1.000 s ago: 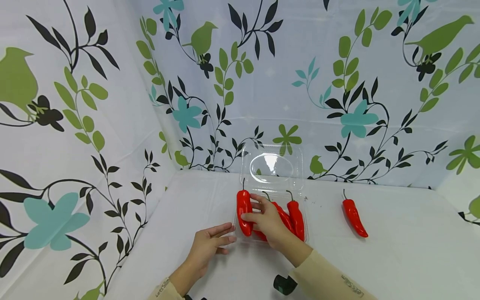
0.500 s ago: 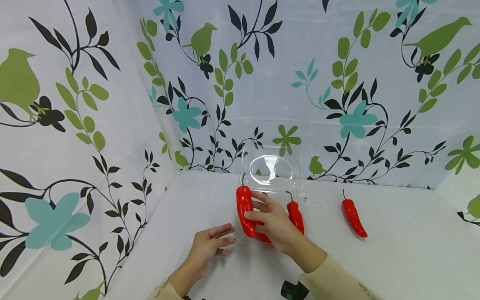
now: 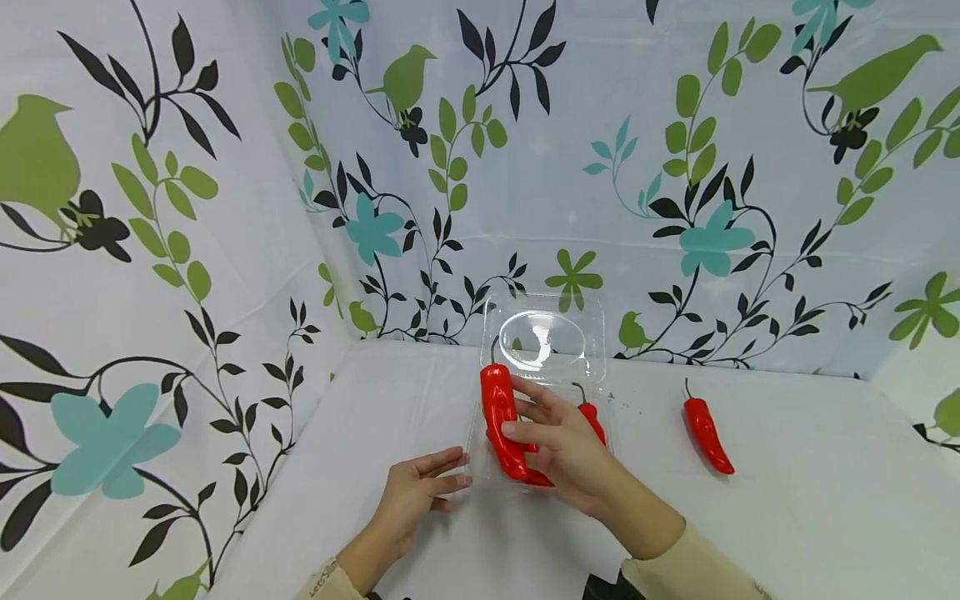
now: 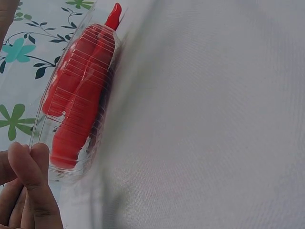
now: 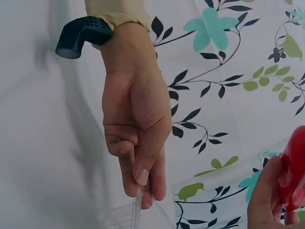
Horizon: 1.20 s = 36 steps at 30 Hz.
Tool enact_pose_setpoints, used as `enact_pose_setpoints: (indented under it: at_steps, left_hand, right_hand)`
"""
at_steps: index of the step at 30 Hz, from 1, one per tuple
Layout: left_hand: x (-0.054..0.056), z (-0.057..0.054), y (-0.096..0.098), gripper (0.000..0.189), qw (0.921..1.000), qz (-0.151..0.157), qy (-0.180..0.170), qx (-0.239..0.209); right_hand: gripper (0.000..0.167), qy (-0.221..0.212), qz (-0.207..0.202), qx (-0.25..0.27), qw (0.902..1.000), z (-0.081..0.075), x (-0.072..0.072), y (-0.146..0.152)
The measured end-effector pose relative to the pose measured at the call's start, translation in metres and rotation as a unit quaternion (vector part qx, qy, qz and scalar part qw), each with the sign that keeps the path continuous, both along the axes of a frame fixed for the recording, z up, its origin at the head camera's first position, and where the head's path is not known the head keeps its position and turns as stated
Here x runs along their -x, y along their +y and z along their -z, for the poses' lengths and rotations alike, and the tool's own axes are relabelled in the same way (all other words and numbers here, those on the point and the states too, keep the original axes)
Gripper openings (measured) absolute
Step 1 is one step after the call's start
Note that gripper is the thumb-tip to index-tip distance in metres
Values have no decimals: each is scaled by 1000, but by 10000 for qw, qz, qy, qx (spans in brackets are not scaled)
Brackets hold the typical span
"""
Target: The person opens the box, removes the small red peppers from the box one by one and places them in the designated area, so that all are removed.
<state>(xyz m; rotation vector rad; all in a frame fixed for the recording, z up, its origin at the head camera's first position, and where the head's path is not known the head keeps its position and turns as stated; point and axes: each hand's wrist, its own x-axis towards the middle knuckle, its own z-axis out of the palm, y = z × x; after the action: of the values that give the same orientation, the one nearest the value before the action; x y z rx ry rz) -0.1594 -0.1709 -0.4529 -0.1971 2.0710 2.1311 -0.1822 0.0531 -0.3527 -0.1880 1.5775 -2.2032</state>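
Note:
My right hand [image 3: 558, 442] holds a red chili pepper [image 3: 498, 408] between thumb and fingers, its stem pointing up, over a hinged clear plastic container [image 3: 472, 433]. Other red peppers lie inside, one pepper [image 3: 592, 419] at the right and one below the held one, partly hidden by the hand. At the container's left edge my left hand [image 3: 408, 496] pinches the rim, as the right wrist view shows with the thumb on the plastic edge [image 5: 136, 214]. Through the ribbed wall, the left wrist view shows red peppers [image 4: 81, 109], one tip sticking out past the far end.
Upright behind the container stands its clear lid [image 3: 513, 367]. A single red pepper [image 3: 707, 437] lies on the white tabletop [image 3: 795, 500] to the right. Patterned cloth [image 3: 525, 208] with leaves and birds hangs at the back and left.
My right hand has drawn the held pepper rightward from the container's left side, tilting it a little more. The right forearm has moved right. My left hand has stayed in place.

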Motion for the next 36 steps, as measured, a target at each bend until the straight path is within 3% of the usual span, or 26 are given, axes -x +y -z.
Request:
enact_pose_setpoints:
  at_steps: [7,15,23,36]
  left_hand:
    - [0,0,0,54,10000,-25,26,-11]
    - [-2,0,3,57,9999,-61,65,-108]
    - [-1,5,3,56,9999,-95,70,-90]
    - [-3,1,3,57,9999,-39,109,-51]
  right_hand:
    - [69,-64,-181,224,9996,-7,-3,10]
    - [68,30,34,-22,10000,-10,-2,24]
    - [74,357,317,-543,9974,-7,-1,49]
    - [81,831,713,-1371,9845,6,5,91]
